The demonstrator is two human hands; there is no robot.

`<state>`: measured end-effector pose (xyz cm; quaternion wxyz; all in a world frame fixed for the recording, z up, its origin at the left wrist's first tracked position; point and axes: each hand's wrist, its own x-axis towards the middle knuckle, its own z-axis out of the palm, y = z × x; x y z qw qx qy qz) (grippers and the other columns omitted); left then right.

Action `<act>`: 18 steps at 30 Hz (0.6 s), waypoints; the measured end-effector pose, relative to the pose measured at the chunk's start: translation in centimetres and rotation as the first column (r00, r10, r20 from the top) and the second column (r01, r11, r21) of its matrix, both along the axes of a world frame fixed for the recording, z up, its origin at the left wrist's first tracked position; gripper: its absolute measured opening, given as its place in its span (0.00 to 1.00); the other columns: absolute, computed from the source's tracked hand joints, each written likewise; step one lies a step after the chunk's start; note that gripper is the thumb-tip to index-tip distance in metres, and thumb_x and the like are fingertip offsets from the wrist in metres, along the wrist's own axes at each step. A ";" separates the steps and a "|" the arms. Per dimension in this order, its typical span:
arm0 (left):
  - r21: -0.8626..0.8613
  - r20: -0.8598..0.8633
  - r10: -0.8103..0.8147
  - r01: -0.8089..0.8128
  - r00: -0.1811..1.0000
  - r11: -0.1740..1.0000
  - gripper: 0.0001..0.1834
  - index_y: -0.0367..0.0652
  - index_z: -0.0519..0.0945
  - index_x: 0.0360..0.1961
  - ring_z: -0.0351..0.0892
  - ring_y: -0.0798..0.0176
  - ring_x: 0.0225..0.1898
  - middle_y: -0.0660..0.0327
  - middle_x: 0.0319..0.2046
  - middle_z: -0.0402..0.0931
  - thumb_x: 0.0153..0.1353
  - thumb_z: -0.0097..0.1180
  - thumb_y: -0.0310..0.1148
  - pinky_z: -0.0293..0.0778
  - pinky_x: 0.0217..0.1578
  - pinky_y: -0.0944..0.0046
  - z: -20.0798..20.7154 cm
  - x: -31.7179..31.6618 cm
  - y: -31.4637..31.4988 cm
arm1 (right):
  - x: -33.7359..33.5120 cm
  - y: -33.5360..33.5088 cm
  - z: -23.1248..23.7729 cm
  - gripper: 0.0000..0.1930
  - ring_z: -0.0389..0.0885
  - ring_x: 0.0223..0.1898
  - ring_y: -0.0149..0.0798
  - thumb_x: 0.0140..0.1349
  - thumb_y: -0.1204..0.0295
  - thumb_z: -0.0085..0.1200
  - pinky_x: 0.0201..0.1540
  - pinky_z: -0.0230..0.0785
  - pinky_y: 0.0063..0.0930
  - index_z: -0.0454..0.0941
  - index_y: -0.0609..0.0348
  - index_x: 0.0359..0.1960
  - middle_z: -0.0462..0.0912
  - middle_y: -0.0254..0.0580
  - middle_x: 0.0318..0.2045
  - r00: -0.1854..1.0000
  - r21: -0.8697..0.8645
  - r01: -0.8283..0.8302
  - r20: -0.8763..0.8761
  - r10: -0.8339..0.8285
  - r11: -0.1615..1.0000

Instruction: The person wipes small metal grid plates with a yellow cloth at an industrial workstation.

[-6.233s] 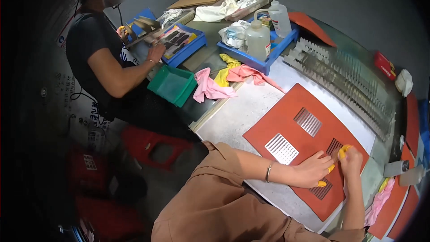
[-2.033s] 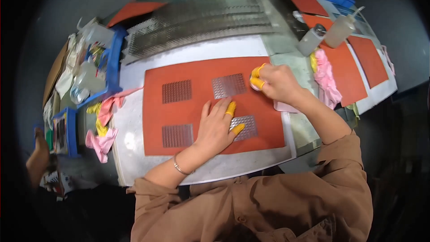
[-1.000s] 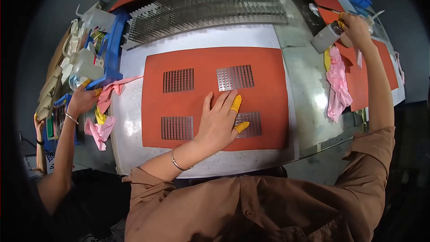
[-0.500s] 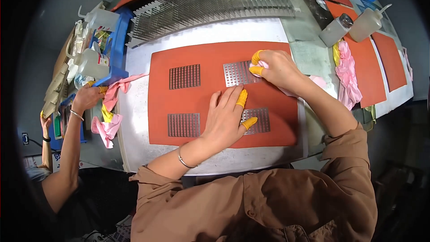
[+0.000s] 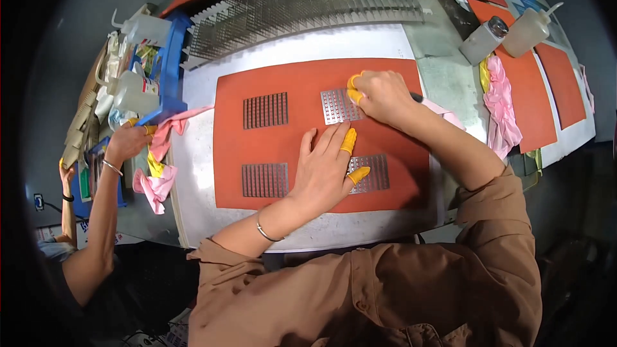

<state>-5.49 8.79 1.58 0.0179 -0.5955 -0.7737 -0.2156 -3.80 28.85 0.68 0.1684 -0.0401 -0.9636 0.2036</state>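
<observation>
My left hand (image 5: 324, 160) lies flat on an orange-red mat (image 5: 257, 144), fingers stretched, with yellow finger cots on two digits. Its fingertips reach the lower edge of a thin perforated metal plate (image 5: 335, 105), and its thumb rests over another such plate (image 5: 376, 173) nearer me. My right hand (image 5: 385, 97) is closed over the right part of the far plate, yellow cots on its finger and thumb. Pink cloth (image 5: 443, 113) trails from behind that hand; the part inside the fingers is hidden. A small dark end (image 5: 416, 97) shows beside it, its kind unclear.
Two more slotted plates (image 5: 265, 110) lie on the mat's left. Behind stands a long rack of spiky metal strips (image 5: 302, 6). Bottles (image 5: 485, 40) and a pink cloth (image 5: 501, 112) are at right. A blue bin (image 5: 170, 67) and a co-worker's hand (image 5: 127, 142) are at left.
My right hand has shifted slightly left over the far plate and turned, so the cloth between its fingers no longer shows. My left hand stays in place.
</observation>
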 end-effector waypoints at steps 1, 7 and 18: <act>-0.022 0.009 -0.002 0.002 1.000 1.000 0.29 0.29 0.71 0.46 0.61 0.52 0.56 0.47 0.53 0.64 0.48 0.59 0.42 0.53 0.54 0.45 0.0 -0.1 -0.1 | 0.6 -0.3 -0.2 0.05 0.75 0.24 0.52 0.47 0.70 0.54 0.25 0.67 0.44 0.77 0.57 0.24 0.76 0.46 0.21 0.999 0.042 -0.052 -0.003 0.052 0.998; -0.022 0.006 -0.016 0.016 1.000 1.000 0.29 0.29 0.70 0.46 0.61 0.52 0.56 0.47 0.52 0.64 0.49 0.59 0.41 0.53 0.54 0.45 0.4 0.0 -0.2 | 0.8 -0.4 0.1 0.04 0.76 0.24 0.51 0.47 0.72 0.54 0.25 0.67 0.44 0.77 0.57 0.25 0.77 0.45 0.22 1.000 0.045 -0.011 0.016 0.010 0.999; 0.015 -0.018 -0.024 0.024 1.000 1.000 0.28 0.31 0.71 0.46 0.64 0.50 0.53 0.48 0.52 0.66 0.49 0.59 0.41 0.54 0.53 0.47 0.3 0.1 0.9 | 0.8 1.3 0.1 0.05 0.75 0.24 0.53 0.48 0.70 0.51 0.26 0.66 0.46 0.75 0.58 0.23 0.76 0.46 0.22 1.000 0.062 0.018 -0.004 -0.018 0.998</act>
